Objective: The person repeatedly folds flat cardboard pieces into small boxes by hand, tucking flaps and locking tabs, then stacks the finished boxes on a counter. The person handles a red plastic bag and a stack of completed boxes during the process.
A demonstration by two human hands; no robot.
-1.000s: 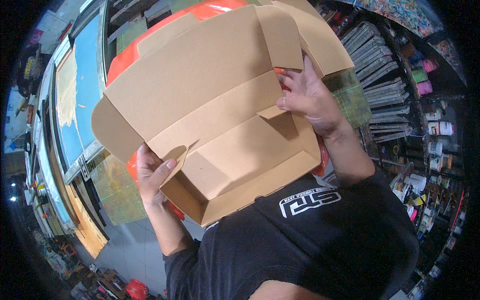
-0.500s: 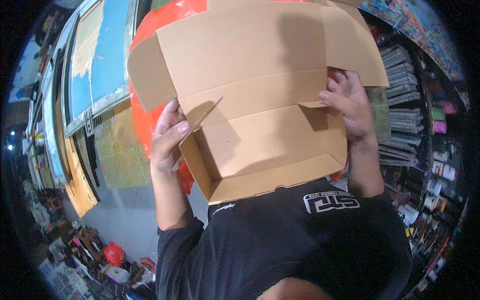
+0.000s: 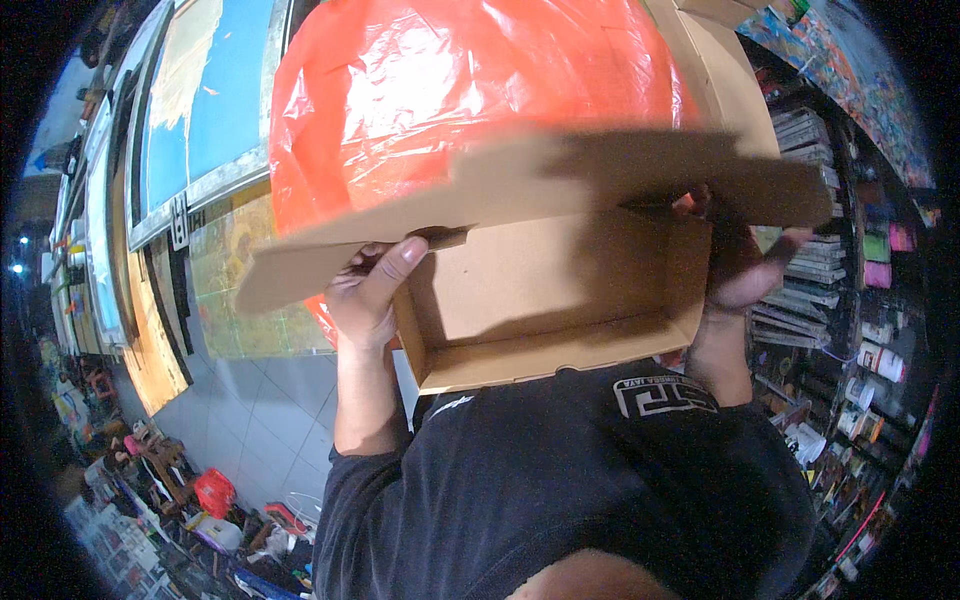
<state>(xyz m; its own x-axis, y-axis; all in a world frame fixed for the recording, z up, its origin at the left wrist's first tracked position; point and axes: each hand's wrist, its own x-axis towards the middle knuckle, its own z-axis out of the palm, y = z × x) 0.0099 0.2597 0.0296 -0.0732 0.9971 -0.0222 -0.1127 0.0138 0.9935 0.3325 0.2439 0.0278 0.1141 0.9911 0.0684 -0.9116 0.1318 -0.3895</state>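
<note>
A brown cardboard box (image 3: 560,275) is held in front of my chest, its shallow tray facing up and its inside bare. The lid (image 3: 560,180) stands tilted over the far side, seen almost edge-on, with side flaps sticking out left and right. My left hand (image 3: 372,290) is closed on the box's left corner, thumb on top near the lid's fold. At the right end my right hand (image 3: 745,275) holds the box beside the lid's flap. That hand lies in shadow, one digit points outward, and the lid hides most of its other fingers.
Beyond the box lies a large shiny red plastic bag (image 3: 450,90), with more cardboard (image 3: 715,70) to its right. A framed blue panel (image 3: 215,110) stands at left above a tiled floor (image 3: 250,400). Stacked grey frames (image 3: 805,270) and crowded shelves line the right.
The lid has swung from lying back, wide open, to tilting up toward me, uncovering the red bag behind. Both hands have shifted slightly right with the box.
</note>
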